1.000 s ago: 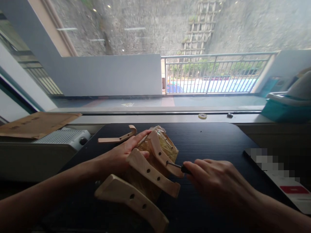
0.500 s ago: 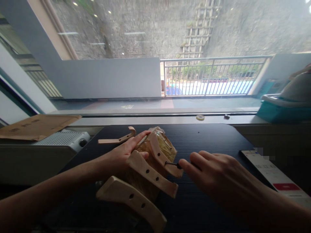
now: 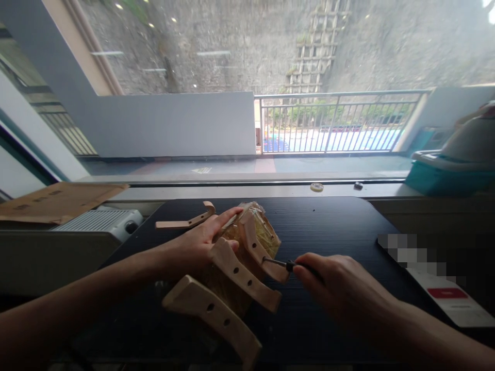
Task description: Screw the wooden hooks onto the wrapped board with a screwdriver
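Observation:
My left hand point(image 3: 211, 233) grips the far left side of a brown block point(image 3: 269, 238) in clear film, its index finger stretched along the edge. Three curved wooden pieces stand along this block: a far one point(image 3: 247, 229), a middle one point(image 3: 243, 275) and a near one point(image 3: 216, 314), each with dark holes. My right hand point(image 3: 332, 275) is closed round the dark handle of a screwdriver point(image 3: 279, 263). The metal shaft reaches left, its tip at the lower hole of the far wooden piece. Another hooked wooden piece point(image 3: 181, 223) lies apart on the table, beyond my left wrist.
The black table point(image 3: 332, 221) stands against a window sill. On the sill are a roll of tape point(image 3: 317, 187), a small dark object point(image 3: 358, 186) and a teal bin point(image 3: 448, 172). A heater point(image 3: 102, 222) and cardboard point(image 3: 65, 198) are at left; a partly blurred white-red panel point(image 3: 448, 293) at right.
My right hand has turned and drawn back slightly right, showing more of the screwdriver, whose tip stays at the hole. The near and middle wooden pieces have shifted slightly. My left hand keeps its place.

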`<state>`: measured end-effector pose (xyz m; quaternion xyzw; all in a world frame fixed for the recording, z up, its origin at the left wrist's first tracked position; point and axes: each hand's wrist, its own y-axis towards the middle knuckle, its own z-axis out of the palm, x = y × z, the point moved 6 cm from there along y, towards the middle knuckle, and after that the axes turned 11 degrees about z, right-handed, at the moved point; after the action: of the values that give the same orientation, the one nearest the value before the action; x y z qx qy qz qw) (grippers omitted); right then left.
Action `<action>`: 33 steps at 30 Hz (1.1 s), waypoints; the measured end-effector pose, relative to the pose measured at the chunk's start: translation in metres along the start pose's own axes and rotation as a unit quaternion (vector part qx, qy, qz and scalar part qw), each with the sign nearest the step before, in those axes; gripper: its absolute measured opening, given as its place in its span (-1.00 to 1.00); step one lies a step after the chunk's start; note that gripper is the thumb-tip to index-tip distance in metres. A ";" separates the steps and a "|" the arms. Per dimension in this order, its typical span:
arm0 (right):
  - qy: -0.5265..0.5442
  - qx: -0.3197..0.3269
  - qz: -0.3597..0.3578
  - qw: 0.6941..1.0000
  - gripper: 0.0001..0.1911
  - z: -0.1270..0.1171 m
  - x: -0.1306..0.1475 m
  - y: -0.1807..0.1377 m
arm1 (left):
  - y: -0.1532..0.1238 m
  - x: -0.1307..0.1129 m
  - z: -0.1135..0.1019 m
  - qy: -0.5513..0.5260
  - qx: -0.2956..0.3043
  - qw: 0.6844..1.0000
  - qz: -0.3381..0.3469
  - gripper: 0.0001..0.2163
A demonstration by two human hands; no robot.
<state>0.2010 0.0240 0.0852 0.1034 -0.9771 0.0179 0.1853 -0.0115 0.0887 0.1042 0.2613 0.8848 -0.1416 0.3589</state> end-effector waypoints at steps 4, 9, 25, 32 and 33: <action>-0.089 -0.078 -0.105 0.987 -0.77 -0.013 0.014 -0.009 | 0.000 0.002 0.000 -0.006 -0.047 0.999 -0.014 -0.28; -0.207 -0.153 -0.277 0.926 -0.70 -0.024 0.034 -0.021 | 0.001 -0.001 -0.002 -0.019 -0.053 0.998 0.026 -0.27; 0.013 -0.044 -0.040 0.998 -0.77 -0.006 0.002 0.006 | -0.003 0.005 -0.002 -0.026 -0.022 0.999 -0.009 -0.29; -0.196 -0.157 -0.281 0.926 -0.67 -0.014 0.032 -0.016 | -0.002 0.005 -0.003 -0.014 -0.034 0.999 0.016 -0.31; -0.192 -0.156 -0.290 0.925 -0.70 -0.013 0.033 -0.016 | -0.002 0.005 -0.003 -0.010 -0.038 0.999 0.016 -0.31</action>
<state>0.1786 0.0028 0.1090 0.3533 -0.9117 -0.2095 0.0054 -0.0179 0.0904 0.1029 0.2597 0.8818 -0.1044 0.3797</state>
